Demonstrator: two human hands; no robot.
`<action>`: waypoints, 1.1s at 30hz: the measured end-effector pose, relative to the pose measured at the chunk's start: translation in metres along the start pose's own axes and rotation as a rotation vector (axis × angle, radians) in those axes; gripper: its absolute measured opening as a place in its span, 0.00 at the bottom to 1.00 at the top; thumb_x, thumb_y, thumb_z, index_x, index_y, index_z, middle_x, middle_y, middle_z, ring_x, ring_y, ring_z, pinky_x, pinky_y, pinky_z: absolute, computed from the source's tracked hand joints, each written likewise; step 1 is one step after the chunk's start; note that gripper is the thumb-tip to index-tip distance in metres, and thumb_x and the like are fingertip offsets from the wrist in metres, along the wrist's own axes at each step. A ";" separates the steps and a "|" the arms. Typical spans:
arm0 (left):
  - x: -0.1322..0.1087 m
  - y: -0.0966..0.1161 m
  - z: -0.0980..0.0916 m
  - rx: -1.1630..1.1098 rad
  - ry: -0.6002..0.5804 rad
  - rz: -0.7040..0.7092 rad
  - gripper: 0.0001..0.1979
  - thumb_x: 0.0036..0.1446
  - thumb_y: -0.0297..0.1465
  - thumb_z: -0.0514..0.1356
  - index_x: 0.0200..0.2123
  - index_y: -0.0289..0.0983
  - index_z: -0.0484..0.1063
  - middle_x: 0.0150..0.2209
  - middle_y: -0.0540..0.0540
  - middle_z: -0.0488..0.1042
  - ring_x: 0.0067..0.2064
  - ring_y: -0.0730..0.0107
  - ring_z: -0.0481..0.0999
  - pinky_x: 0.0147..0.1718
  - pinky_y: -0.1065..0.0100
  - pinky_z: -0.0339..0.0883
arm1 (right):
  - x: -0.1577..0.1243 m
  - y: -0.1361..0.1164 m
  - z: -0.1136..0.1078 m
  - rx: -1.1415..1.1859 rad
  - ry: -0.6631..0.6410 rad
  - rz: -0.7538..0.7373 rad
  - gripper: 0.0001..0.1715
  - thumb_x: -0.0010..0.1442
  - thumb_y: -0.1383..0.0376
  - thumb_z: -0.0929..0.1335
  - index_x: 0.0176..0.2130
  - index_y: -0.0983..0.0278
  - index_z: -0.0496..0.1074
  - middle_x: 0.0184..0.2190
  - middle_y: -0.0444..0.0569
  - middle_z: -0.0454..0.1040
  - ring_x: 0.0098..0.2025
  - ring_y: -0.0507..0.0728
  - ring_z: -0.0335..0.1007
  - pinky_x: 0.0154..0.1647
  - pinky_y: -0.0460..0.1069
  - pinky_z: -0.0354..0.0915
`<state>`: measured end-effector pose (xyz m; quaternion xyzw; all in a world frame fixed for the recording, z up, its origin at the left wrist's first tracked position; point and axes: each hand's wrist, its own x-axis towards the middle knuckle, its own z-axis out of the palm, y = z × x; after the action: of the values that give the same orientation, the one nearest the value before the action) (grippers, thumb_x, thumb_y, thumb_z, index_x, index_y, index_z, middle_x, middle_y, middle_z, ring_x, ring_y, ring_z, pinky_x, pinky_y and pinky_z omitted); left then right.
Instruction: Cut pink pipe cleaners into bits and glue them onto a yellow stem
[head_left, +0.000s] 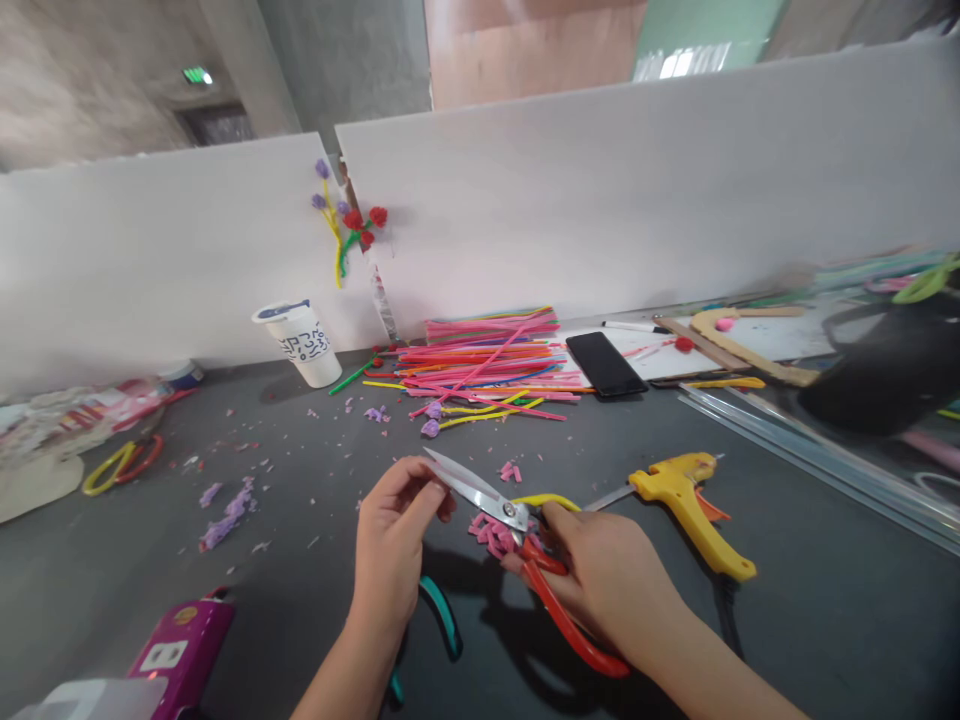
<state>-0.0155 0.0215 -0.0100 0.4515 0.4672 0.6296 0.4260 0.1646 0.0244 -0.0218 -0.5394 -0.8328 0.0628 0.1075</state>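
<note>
My right hand (607, 560) is wrapped round a pair of scissors (480, 490) with red handles, their blades pointing up and to the left. The blade tips reach the fingers of my left hand (401, 510), which are pinched together. What those fingers hold, if anything, is hidden. Under the scissors lies a small pile of cut pink pieces (491, 537), with a few more pink bits (510, 471) just behind. A curved yellow piece (551, 499) shows beside my right hand. Teal tool handles (442, 615) lie below my left wrist, partly covered.
Pink and other coloured pipe cleaners (480, 365) are heaped at the back, near a phone (606, 364) and a paper cup (301, 345). A yellow glue gun (694, 505) lies at right. Yellow-and-red scissors (124, 465), purple scraps (229, 515) and a magenta box (184, 650) are at left.
</note>
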 end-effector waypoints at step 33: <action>0.003 -0.001 0.005 0.277 0.022 -0.073 0.03 0.46 0.30 0.61 0.25 0.36 0.70 0.21 0.53 0.67 0.22 0.77 0.66 0.22 0.75 0.61 | 0.007 0.009 0.001 0.294 0.006 0.223 0.14 0.51 0.53 0.63 0.30 0.61 0.67 0.23 0.47 0.73 0.25 0.57 0.68 0.23 0.46 0.53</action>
<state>-0.0117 0.0253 -0.0093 0.4819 0.5701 0.5482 0.3771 0.1692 0.0346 -0.0240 -0.6071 -0.7494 0.1937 0.1799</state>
